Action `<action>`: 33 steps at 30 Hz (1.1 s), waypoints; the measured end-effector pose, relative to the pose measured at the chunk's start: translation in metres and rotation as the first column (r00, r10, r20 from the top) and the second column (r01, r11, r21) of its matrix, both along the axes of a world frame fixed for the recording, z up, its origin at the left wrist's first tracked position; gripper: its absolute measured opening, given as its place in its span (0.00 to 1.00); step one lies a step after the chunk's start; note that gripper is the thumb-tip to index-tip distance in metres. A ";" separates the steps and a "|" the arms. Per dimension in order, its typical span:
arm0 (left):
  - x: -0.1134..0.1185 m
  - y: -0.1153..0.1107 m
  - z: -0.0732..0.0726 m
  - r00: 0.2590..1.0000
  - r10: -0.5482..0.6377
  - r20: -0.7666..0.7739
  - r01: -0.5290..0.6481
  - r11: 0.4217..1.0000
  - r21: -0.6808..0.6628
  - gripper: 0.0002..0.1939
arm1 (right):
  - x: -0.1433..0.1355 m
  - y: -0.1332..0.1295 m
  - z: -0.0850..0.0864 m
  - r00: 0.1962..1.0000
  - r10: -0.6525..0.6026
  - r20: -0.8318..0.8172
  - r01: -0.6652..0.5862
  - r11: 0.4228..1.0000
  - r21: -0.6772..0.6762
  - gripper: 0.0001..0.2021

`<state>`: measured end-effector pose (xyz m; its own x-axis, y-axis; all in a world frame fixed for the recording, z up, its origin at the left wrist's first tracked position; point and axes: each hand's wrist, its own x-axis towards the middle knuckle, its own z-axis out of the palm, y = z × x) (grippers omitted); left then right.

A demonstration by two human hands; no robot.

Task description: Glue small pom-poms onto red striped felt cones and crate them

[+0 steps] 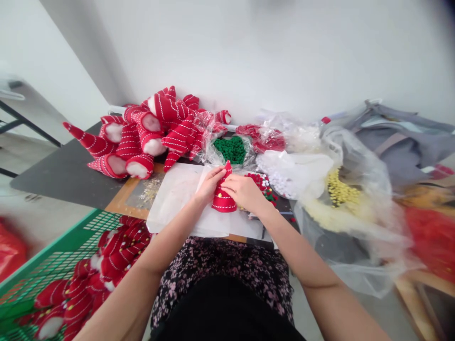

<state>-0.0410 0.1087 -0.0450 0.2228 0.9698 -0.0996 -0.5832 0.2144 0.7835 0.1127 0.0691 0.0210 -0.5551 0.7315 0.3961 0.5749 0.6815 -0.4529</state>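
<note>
In front of me, over white paper (174,199), is a red stuffed cone hat (224,202) with white stitched stripes, its tip pointing away from me. My left hand (210,183) grips its left side near the tip. From the right, my right hand (245,190) presses its bent fingers on the hat's middle; whether a small piece is between them is hidden. A tiny yellow dot shows on the cloth by these fingertips. Just beyond the tip, green pompoms (230,149) fill a clear bag. Red, white and green small pieces (261,182) lie beside my right hand.
A heap of red striped cones (156,125) with white stuffing stands at the back left. Below it, a green basket (53,251) holds more, dotted with small pompoms. Pale snowflake shapes (150,189) lie left of the paper. A plastic bag with yellow pompoms (341,188) hangs over the right edge.
</note>
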 end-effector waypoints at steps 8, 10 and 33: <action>0.000 0.001 0.001 0.997 0.059 0.040 -0.054 0.993 -0.108 0.10 | 0.029 -0.026 0.016 0.966 -0.094 -0.241 0.072 0.993 -0.096 0.08; 0.000 0.002 -0.001 0.997 0.067 0.038 -0.062 0.990 -0.126 0.10 | 0.029 -0.036 0.012 0.959 -0.118 -0.259 0.078 0.984 -0.162 0.05; -0.003 0.006 0.002 0.992 0.084 0.094 -0.066 0.980 -0.187 0.11 | 0.121 0.014 -0.032 0.860 -0.429 0.277 0.494 0.837 -0.237 0.09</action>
